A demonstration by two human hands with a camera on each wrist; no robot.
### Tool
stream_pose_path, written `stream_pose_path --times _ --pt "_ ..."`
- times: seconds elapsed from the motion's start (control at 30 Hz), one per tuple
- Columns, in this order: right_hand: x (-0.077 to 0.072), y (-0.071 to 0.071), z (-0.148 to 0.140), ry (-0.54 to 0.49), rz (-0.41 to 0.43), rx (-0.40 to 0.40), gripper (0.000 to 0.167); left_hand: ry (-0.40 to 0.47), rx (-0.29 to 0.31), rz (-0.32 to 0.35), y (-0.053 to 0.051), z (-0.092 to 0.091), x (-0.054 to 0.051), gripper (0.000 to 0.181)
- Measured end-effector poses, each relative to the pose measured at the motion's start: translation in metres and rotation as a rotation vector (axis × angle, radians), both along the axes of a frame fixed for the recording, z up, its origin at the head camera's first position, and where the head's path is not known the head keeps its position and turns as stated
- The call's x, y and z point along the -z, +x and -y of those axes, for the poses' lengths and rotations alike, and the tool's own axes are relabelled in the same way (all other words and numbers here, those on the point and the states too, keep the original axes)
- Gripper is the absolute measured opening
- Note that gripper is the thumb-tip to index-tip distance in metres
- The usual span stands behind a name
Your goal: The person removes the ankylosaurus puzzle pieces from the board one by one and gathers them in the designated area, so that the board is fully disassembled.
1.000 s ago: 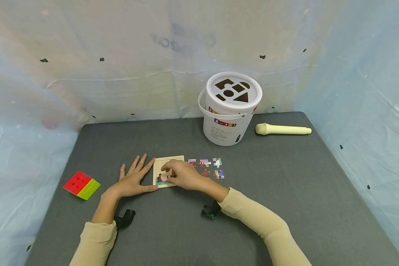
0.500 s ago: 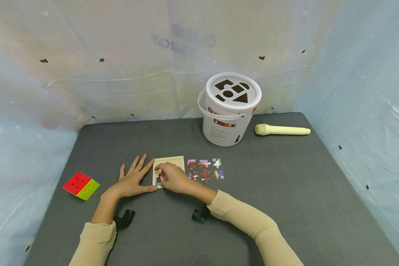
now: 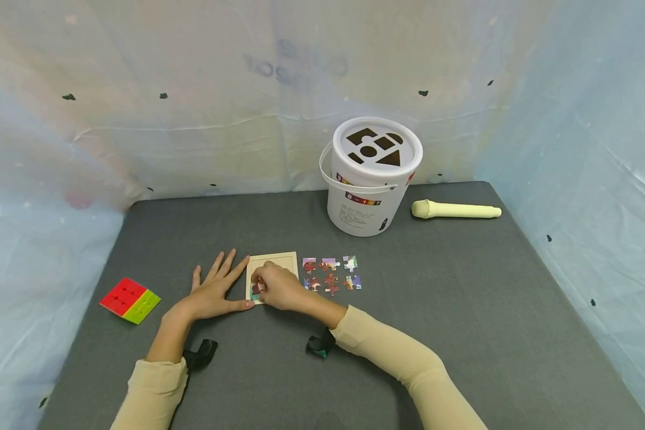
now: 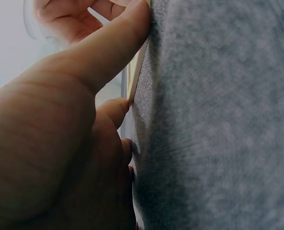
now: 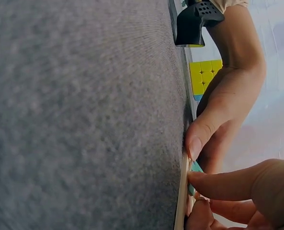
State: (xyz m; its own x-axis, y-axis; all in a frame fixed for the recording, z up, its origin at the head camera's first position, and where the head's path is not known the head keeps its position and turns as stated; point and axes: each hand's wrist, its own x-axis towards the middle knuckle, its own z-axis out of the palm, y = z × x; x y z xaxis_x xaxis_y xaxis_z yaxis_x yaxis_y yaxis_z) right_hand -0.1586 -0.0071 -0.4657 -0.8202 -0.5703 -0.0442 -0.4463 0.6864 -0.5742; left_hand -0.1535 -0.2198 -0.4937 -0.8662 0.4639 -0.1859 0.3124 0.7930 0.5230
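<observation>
Sleeves (image 3: 156, 388): cream, two; lay nearest the viewer, well back from the fingers.
Black wrist fittings (image 3: 201, 355): two, one beside each wrist; sat on the near side of the fingers.
Cube (image 3: 130, 300): red and yellow-green faces showing; lay well left of the left fingers.
Left hand (image 3: 212, 297): fingers straight and spread apart; index fingertip and thumb tip touched the left edge of the puzzle frame (image 3: 287, 258).
Right hand (image 3: 282, 286): fingers curled, thumb tip down at the teal printed part; whether they pinched a piece could not be told.
Puzzle frame: pale wood, flat on the grey table (image 3: 258, 370); lay just right of the left fingers, under the right ones.
Pieces in the frame (image 3: 255, 294): teal and dark red; lay at the right fingertips, partly hidden.
Loose pieces (image 3: 331, 280): six, two rows of three; lay right of the right fingers, just beside the frame.
Bucket (image 3: 362, 206): white, lid with shaped holes; stood upright, well beyond and right of the right fingers.
Microphone (image 3: 457, 209): pale yellow; lay right of the bucket, farther from the fingers.
Sheeting (image 3: 220, 131): pale, marked; hung behind everything, farthest from the fingers.
</observation>
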Motion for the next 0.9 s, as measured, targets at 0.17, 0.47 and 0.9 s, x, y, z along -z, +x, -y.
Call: stream_pose_path --times 0.17,0.47,0.9 --pt "0.0 0.002 0.0 -0.013 -0.014 -0.01 0.022 0.04 0.001 -0.019 0.004 -0.002 -0.007 0.102" --pt "0.003 0.003 -0.008 -0.156 0.032 -0.019 0.012 -0.017 0.006 0.013 -0.003 0.002 0.004 0.106" --pt "0.004 0.012 -0.014 -0.15 -0.109 -0.104 0.011 -0.019 -0.002 0.018 0.001 -0.002 -0.007 0.105"
